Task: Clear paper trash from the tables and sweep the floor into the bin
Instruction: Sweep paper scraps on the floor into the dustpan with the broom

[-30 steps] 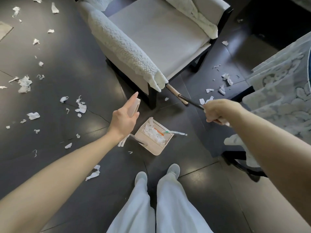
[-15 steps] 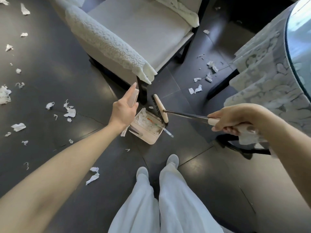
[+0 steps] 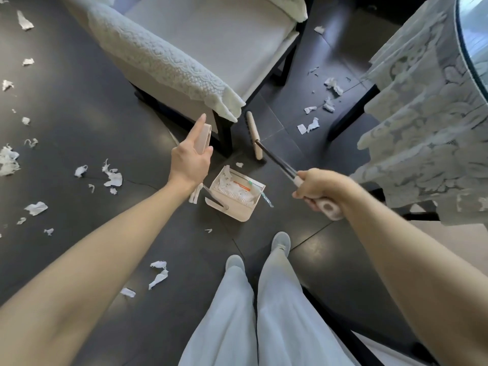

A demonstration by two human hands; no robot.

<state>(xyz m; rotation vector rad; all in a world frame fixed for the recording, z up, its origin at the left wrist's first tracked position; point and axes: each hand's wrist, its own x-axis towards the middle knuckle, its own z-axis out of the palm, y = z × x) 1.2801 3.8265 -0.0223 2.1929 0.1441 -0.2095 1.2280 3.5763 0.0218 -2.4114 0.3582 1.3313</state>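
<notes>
Sweeping looks partly done: the dustpan [image 3: 235, 195] on the floor [image 3: 79, 114] holds scraps, yet many paper scraps [image 3: 113, 178] litter the open left side and more lie near the tabletop's lace cloth [image 3: 422, 128]. The left hand [image 3: 190, 165] grips the dustpan's upright handle; the right hand [image 3: 317, 188] grips the broom [image 3: 253, 133], its head in the narrow gap beside the armchair [image 3: 198, 35] leg.

The floor [image 3: 79, 101] is dark tile, smooth with a soft sheen. Paper scraps [image 3: 113, 178] are white, torn and crumpled. The dustpan [image 3: 237, 212] is matt beige plastic, as is the head [image 3: 254, 136] of the broom [image 3: 282, 166] (its shaft [image 3: 269, 154] looks like dark, glossy metal). Lace cloth [image 3: 422, 128] drapes the bench [image 3: 475, 35], and more lace covers the armchair [image 3: 211, 30].
</notes>
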